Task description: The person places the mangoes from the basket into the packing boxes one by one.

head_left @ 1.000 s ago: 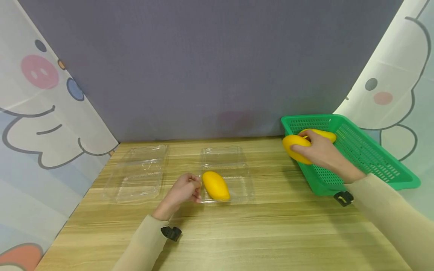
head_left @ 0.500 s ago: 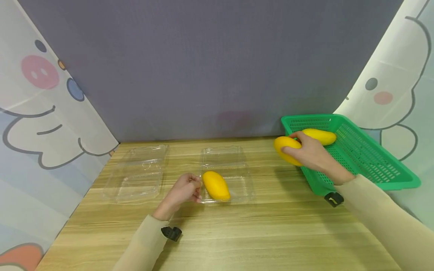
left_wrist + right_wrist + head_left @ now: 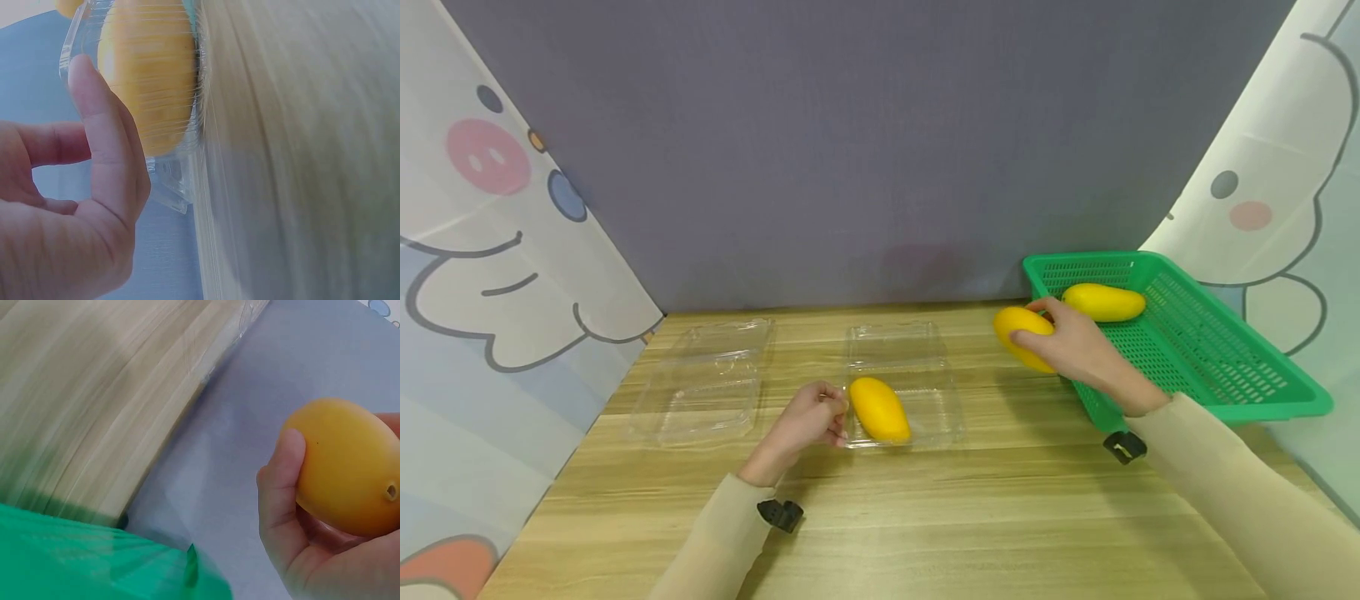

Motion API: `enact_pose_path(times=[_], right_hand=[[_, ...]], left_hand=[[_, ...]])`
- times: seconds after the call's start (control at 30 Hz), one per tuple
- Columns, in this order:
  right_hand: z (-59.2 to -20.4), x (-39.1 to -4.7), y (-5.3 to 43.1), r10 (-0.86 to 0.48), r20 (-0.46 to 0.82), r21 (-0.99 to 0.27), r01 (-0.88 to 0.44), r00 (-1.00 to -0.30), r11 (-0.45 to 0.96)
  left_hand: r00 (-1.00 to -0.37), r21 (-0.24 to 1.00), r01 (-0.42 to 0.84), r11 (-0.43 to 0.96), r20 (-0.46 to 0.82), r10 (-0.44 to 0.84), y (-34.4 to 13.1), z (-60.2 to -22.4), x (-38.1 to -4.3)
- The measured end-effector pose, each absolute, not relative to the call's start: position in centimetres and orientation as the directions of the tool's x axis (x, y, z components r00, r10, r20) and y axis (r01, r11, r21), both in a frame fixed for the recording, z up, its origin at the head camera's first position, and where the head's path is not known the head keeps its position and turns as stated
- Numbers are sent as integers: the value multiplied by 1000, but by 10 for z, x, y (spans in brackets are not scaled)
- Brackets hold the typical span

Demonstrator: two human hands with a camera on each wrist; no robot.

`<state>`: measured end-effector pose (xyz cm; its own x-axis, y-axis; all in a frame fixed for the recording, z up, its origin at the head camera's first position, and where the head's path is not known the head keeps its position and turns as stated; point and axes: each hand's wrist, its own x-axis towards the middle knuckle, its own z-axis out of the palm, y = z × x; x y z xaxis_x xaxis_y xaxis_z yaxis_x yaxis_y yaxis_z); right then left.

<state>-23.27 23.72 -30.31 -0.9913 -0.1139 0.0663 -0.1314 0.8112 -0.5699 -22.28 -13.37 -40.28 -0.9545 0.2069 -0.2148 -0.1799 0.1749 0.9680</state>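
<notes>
In the head view my right hand (image 3: pixel 1078 350) grips a yellow mango (image 3: pixel 1024 337), held up just left of the green basket. The right wrist view has the thumb across this mango (image 3: pixel 344 465), with other fingers behind it. My left hand (image 3: pixel 808 421) pinches the left rim of an open clear plastic clamshell container (image 3: pixel 932 417). Inside that container, on its left side, lies another mango (image 3: pixel 880 410). The left wrist view catches the left hand (image 3: pixel 94 181) close up, a fingertip at the container's rim; the contact behind it is partly hidden.
A green plastic basket (image 3: pixel 1217 358) stands at the right of the wooden table (image 3: pixel 910 517), with one mango (image 3: pixel 1103 302) in its far end. Another open clear container (image 3: pixel 703 400) lies at the left. A grey partition (image 3: pixel 865 167) rises behind the table.
My right hand has carried its mango leftward, from over the basket's left edge to beside it, uncovering the mango in the basket. The left hand and the container have stayed put.
</notes>
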Motion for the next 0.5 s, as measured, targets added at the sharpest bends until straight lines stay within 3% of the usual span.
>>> enact_pose_path(times=[0.5], right_hand=[[-320,-229,224,-130,72,-594,-147,-989,791]], left_hand=[[-953,969,-178,170,-213,216,-134,-402,-222]])
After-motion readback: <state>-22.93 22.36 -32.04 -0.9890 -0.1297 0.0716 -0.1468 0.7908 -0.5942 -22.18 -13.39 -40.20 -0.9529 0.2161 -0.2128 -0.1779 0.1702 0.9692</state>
